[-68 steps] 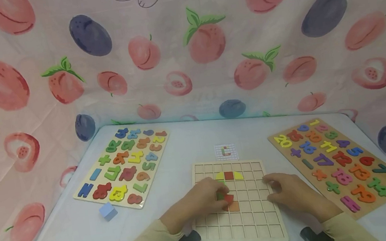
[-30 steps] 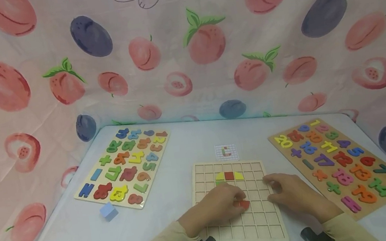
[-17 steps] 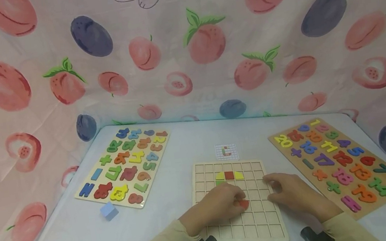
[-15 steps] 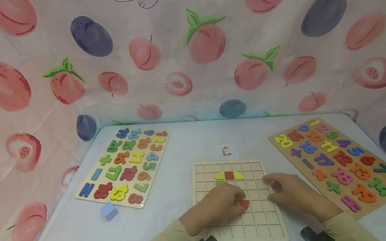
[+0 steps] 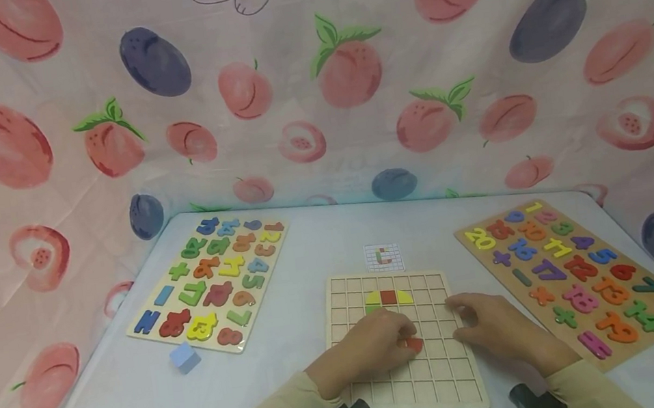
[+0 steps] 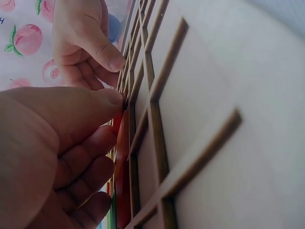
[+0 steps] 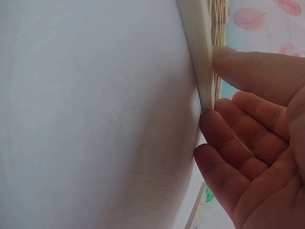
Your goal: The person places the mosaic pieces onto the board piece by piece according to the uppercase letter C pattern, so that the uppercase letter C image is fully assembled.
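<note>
The left hand (image 5: 371,350) pinched a red tile (image 5: 414,344) down on the grid board (image 5: 449,381) on the tabletop (image 5: 308,248); the right hand (image 5: 495,330), fingers loosely curled, steadied the board's right edge.

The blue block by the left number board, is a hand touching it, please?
No, the blue block lies alone on the table, away from both hands.

A pale blue-white tabletop (image 5: 319,239) with rounded far corners fills the lower half of the head view. Behind and to both sides of it hangs a thin pink fabric backdrop (image 5: 315,116) printed with peaches, dark purple plums and green leaves, creased in soft folds. Part of a cartoon outline and blue lettering show along its top edge. The light is even and soft.
</note>
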The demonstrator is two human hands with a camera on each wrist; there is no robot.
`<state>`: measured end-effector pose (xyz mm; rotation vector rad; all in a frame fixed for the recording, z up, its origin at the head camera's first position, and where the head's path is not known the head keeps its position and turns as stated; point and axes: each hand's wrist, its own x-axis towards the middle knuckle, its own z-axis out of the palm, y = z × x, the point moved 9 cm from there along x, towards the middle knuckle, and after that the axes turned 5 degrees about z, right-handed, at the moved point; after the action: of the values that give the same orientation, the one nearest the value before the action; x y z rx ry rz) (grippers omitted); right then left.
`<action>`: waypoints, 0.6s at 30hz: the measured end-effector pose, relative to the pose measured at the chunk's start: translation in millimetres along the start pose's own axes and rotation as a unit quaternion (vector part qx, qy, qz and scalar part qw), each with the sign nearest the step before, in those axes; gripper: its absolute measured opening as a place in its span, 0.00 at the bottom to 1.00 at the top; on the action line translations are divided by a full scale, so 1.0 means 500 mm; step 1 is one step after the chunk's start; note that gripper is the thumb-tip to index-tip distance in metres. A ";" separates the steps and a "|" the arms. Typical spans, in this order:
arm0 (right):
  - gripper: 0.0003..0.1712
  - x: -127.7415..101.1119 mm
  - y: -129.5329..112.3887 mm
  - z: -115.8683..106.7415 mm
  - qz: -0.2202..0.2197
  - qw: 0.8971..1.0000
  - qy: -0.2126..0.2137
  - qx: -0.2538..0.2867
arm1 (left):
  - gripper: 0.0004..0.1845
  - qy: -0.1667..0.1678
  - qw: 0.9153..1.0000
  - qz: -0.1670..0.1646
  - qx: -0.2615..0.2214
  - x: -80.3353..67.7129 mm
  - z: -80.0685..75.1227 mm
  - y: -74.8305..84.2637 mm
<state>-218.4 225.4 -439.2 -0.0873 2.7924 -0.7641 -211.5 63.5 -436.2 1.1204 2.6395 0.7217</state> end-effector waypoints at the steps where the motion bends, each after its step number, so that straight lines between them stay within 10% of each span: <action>1: 0.31 0.000 0.000 0.000 0.001 1.000 0.000 0.000 | 0.15 0.001 1.000 0.000 -0.002 0.000 -0.001 0.000; 18: 0.32 0.000 0.001 -0.001 -0.003 1.000 0.001 0.001 | 0.15 0.008 1.000 0.015 0.014 0.003 -0.001 0.008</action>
<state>-218.5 226.2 -438.9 -0.0947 2.7944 -0.7685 -210.2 66.9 -433.9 1.1693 2.6592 0.7037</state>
